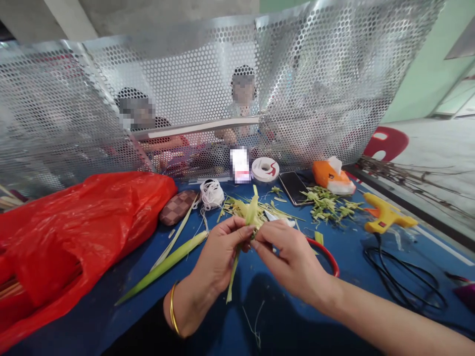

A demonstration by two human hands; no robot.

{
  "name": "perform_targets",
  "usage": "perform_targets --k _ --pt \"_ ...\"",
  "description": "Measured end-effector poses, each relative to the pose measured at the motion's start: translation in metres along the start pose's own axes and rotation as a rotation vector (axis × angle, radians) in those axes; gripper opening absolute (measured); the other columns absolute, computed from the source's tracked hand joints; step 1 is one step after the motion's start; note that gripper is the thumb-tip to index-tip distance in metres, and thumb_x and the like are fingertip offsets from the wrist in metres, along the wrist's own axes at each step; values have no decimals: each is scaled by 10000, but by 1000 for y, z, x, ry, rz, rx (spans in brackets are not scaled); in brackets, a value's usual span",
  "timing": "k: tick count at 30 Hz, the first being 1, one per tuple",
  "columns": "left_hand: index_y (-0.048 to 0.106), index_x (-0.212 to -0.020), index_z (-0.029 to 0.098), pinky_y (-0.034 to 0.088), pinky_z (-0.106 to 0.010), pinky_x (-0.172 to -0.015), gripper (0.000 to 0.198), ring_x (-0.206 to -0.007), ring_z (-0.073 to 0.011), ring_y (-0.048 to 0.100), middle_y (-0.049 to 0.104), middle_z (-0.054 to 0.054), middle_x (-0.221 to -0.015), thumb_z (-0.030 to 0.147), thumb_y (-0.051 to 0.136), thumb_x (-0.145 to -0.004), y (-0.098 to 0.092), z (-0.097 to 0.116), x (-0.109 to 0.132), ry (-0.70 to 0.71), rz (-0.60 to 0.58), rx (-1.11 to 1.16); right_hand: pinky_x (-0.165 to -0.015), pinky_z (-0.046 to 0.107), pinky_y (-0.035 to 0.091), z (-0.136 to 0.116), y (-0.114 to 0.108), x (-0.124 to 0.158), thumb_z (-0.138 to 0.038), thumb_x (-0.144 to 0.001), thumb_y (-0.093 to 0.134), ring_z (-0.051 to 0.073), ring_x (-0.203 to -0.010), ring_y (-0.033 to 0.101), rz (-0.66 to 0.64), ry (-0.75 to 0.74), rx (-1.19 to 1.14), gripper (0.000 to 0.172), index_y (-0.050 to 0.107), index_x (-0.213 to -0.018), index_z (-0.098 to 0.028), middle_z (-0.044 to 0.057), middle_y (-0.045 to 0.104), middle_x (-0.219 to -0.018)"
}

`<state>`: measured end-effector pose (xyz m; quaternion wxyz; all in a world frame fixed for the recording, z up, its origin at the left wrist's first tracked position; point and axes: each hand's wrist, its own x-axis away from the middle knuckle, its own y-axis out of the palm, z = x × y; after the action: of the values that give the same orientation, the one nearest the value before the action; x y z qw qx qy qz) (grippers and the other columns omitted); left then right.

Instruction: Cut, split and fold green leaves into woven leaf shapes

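Observation:
My left hand (222, 249) is closed around a pale green leaf strip (252, 208), pinching it between thumb and fingers. One end of the strip points up and a narrow tail hangs below the hand. Close against it, my right hand (293, 254) pinches at the lower part of the same leaf piece, its fingertips partly hidden. Beneath and behind the hands lie loose leaf scraps (237, 206). A curved red handle (331, 254) shows beside my right hand. To the left, a long green leaf (166, 264) lies on the blue table (222, 326).
A red plastic bag (96, 222) covers the left side. Behind are white string (212, 194), a ribbon spool (265, 169), a phone (293, 188), green leaf pieces (326, 205) and tissues (332, 175). A corded yellow glue gun (386, 215) lies right. People sit beyond a perforated screen (185, 74).

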<state>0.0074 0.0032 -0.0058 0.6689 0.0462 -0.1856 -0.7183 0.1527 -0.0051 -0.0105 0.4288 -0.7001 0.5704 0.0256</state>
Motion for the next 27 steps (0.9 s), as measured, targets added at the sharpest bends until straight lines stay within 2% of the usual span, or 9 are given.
perform_targets --k 4,9,12,14,18,20,23,27 --pt "606 -631 154 368 -216 -555 180 -530 -77 466 552 37 -560 229 768 -646 -2 0 -2 73 41 -47 -614 283 365 9 -2 -4 -149 -868 489 132 -584 464 2 33 29 282 464 -592 -201 -20 499 -580" --pt "589 -599 150 364 -228 -540 203 -505 -80 470 546 37 -550 228 776 -614 -6 -2 -7 28 18 -73 -544 242 354 8 -4 -5 -145 -836 519 114 -555 450 -36 130 -98 269 474 -576 -199 -41 482 -565" --pt "592 -592 149 358 -230 -534 199 -495 -78 454 544 36 -534 234 770 -622 -7 -4 -9 74 44 -118 -530 235 353 8 0 -4 -153 -843 528 110 -543 451 -30 147 -99 285 473 -568 -199 -45 483 -559" --pt "594 -604 151 360 -229 -536 204 -502 -82 470 552 33 -541 246 773 -629 -7 -3 -9 77 75 -117 -549 246 366 11 0 -4 -172 -854 541 121 -563 476 -11 132 -35 264 503 -595 -201 -36 520 -574" --pt "596 -626 150 342 -220 -519 225 -504 -81 481 550 31 -547 254 795 -620 -8 1 -5 -11 105 -78 -671 298 421 15 -2 -5 -221 -859 588 162 -672 577 -4 97 58 131 592 -729 -208 -1 648 -687" --pt "608 -643 148 335 -214 -513 227 -504 -71 469 557 30 -569 256 805 -615 -8 1 -4 -36 97 -63 -701 311 429 15 -1 -5 -257 -841 639 178 -720 606 -15 101 65 81 615 -777 -212 6 679 -741" --pt "618 -665 150 350 -210 -524 244 -527 -68 482 583 26 -629 269 822 -602 -7 -1 -3 -82 52 -52 -634 283 411 15 2 -3 -257 -846 646 164 -671 595 -18 130 61 142 608 -718 -209 -4 662 -690" --pt "645 -752 157 410 -242 -581 302 -598 -115 546 622 -7 -676 434 747 -689 -6 3 -2 -127 -25 -50 -636 277 402 18 2 -2 -231 -906 561 151 -650 582 8 71 67 214 589 -695 -206 0 639 -659"
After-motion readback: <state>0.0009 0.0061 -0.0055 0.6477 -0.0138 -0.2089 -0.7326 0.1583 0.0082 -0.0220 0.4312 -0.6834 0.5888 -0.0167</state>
